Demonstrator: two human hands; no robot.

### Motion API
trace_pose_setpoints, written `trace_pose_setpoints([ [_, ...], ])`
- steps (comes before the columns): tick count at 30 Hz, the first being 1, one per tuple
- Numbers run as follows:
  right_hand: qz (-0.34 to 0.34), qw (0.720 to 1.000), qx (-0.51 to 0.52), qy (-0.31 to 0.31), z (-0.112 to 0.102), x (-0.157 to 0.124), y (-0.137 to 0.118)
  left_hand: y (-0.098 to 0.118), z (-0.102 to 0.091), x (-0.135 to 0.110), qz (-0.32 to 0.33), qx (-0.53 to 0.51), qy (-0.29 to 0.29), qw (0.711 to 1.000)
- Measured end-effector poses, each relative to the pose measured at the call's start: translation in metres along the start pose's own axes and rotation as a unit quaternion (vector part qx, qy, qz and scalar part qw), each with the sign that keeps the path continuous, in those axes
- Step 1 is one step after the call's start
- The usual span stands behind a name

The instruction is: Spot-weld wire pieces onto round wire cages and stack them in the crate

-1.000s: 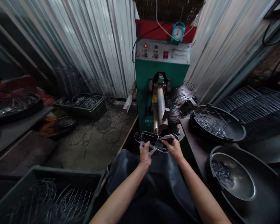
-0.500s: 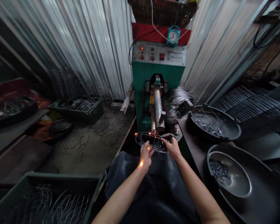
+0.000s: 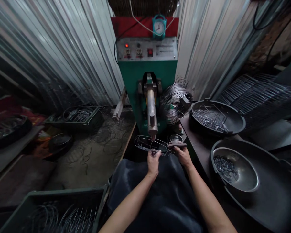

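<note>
Your left hand [image 3: 153, 161] is in front of the green machine [image 3: 129, 79], its grip pinched on the near rim of a wire frame [image 3: 151, 148]. Your right hand [image 3: 183, 156] has its grip clamped on a dark flat bar [image 3: 178, 145], which overlaps the right end of the frame. The wire frame is held in front of the machine, below the forward end of its metal cylinder [image 3: 151, 110]. Shadow makes this spot hard to read: contact between frame and machine cannot be confirmed.

A small metal dish [image 3: 176, 138] shows in front of the machine, just beyond your bar. A red lamp [image 3: 126, 45] is lit on the machine's panel [image 3: 167, 51], with a blue clock [image 3: 159, 26] above it. Just right of the machine is a wire coil [image 3: 176, 105]. Farther right of it, a black pan [image 3: 235, 121] contains thin rods [image 3: 208, 120]; nearer you than the machine, on that side, a larger pan [image 3: 271, 181] holds a metal bowl [image 3: 249, 176] with short metal pieces [image 3: 225, 169]. Left of the machine, a green crate [image 3: 89, 122] holds metal parts.
</note>
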State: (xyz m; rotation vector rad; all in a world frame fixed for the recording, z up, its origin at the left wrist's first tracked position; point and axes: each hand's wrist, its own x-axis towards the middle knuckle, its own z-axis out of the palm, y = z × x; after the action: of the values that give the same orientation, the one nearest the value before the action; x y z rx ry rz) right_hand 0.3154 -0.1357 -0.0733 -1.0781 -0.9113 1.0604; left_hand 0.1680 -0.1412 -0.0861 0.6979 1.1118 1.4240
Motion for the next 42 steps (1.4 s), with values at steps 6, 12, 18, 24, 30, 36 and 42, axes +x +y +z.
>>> trace_pose_setpoints([
  [6, -0.053, 0.997, -0.051, -0.022, 0.0, -0.015, -0.007, 0.015, -0.002, -0.007, -0.081, -0.085, -0.01, 0.993],
  [12, -0.129, 0.973, -0.177, -0.07, 0.02, -0.02, -0.028, 0.034, -0.008, -0.014, -0.147, -0.166, -0.014, 0.975],
  [18, -0.162, 0.947, -0.26, -0.096, 0.037, -0.015, -0.037, 0.04, -0.017, -0.013, -0.176, -0.198, -0.008, 0.964],
  [24, -0.126, 0.954, -0.254, -0.103, 0.056, -0.003, -0.04, 0.041, -0.025, -0.003, -0.201, -0.236, 0.0, 0.951],
  [30, -0.12, 0.957, -0.244, -0.104, 0.069, 0.012, -0.039, 0.048, -0.025, 0.01, -0.209, -0.259, 0.004, 0.943],
  [36, -0.135, 0.954, -0.253, -0.087, 0.074, 0.021, -0.042, 0.051, -0.021, 0.018, -0.225, -0.264, 0.005, 0.938],
  [42, -0.119, 0.955, -0.251, -0.101, 0.078, 0.02, -0.045, 0.053, -0.026, 0.014, -0.266, -0.243, -0.019, 0.933],
])
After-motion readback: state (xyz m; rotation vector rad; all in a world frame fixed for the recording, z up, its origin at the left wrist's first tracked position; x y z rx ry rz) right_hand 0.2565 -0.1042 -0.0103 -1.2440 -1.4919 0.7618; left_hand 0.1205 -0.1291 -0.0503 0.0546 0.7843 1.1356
